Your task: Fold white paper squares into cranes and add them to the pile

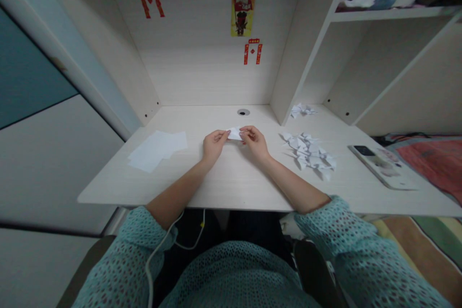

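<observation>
A small folded piece of white paper (pixel 235 134) is held up between my two hands over the middle of the desk. My left hand (pixel 215 143) pinches its left edge between thumb and fingers. On the opposite edge, my right hand (pixel 255 140) has its fingers closed on the same paper. Flat white sheets (pixel 159 148) lie spread in an overlapping stack to the left. To the right sits a heap of folded white paper pieces (pixel 309 151), with a smaller group of folded pieces (pixel 303 110) behind it.
A phone in a light case (pixel 380 167) lies at the desk's right. The desk (pixel 231 183) has a round cable hole (pixel 243 112) near the back panel. An upright divider (pixel 299 43) stands at back right. A white cable (pixel 153 255) hangs by my left sleeve.
</observation>
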Tool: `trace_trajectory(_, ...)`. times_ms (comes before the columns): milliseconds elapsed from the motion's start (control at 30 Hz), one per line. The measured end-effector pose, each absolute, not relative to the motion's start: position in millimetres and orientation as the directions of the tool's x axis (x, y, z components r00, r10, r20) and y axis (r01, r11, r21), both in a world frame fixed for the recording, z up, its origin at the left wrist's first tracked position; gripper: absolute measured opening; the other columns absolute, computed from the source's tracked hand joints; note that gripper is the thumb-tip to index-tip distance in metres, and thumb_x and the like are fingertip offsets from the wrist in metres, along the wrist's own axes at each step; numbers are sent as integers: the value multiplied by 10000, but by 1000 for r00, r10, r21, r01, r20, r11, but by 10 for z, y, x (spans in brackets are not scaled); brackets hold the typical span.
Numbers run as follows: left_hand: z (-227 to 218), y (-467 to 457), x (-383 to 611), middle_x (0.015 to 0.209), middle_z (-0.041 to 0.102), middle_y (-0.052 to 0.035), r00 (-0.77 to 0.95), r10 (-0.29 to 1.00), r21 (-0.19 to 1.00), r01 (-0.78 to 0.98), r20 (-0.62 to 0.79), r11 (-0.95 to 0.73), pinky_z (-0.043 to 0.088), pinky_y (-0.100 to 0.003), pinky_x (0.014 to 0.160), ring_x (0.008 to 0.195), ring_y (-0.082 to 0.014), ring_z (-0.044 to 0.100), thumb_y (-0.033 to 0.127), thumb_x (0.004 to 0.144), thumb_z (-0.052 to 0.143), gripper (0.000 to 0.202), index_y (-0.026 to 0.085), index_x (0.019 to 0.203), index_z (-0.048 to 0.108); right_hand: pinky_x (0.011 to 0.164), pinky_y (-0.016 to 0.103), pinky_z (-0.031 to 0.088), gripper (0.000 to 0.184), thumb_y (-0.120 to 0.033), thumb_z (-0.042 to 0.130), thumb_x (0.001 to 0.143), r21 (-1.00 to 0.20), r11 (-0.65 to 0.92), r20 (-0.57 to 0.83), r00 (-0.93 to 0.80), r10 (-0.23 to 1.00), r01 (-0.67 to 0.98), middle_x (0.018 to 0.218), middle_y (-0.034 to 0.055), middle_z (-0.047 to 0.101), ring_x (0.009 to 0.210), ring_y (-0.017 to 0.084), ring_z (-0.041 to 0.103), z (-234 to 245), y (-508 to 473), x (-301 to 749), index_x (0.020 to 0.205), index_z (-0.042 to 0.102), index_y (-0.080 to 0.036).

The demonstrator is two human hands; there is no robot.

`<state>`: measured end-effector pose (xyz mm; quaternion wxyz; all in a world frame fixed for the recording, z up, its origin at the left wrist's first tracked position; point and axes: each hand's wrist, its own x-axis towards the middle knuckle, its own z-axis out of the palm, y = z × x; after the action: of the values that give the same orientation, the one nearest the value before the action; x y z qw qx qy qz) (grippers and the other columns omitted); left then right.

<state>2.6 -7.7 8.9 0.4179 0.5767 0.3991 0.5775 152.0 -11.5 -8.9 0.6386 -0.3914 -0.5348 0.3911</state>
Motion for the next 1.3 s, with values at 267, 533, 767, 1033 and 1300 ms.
trace_trajectory(267,44,0,-16,722,678,-41,-28,949,949,-28,313,-314,460,-255,642,668,-145,615,428,703,656,284,147,744,672,568,242,436,383,-382,738,607,-919,380,376,50,925,-103,736,-10,583,612,106,525,-25,-131,1509,927,610,-214)
trace_trajectory(533,66,-8,-22,661,649,-26,-47,960,961,-21,276,-277,422,-231,586,615,-121,566,452,694,651,298,154,689,658,619,281,451,399,-411,719,656,-865,480,487,15,873,147,799,10,612,627,128,526,-54,-148,1510,985,601,-218)
trace_trajectory(767,110,-27,-32,685,655,-31,-113,954,961,43,277,-274,438,-236,600,666,-142,588,460,693,648,299,162,714,664,864,402,393,325,-440,655,741,-298,652,764,-235,600,697,1063,79,607,995,239,500,57,-209,1677,1014,653,-265)
trace_trajectory(1033,85,-14,-22,799,662,-55,-71,956,959,54,283,-280,446,-247,627,750,-162,614,496,745,591,345,167,832,651,843,410,346,175,-319,555,835,-262,623,772,-227,593,737,944,45,666,946,235,473,4,-181,1673,929,698,-284)
trace_trajectory(1300,32,39,17,1162,580,-91,63,918,920,-56,392,-389,453,-298,855,1047,-187,555,342,676,702,424,205,1054,567,843,399,387,125,-384,650,759,-626,565,703,75,707,537,777,26,680,836,208,559,-43,-151,1603,753,707,-273)
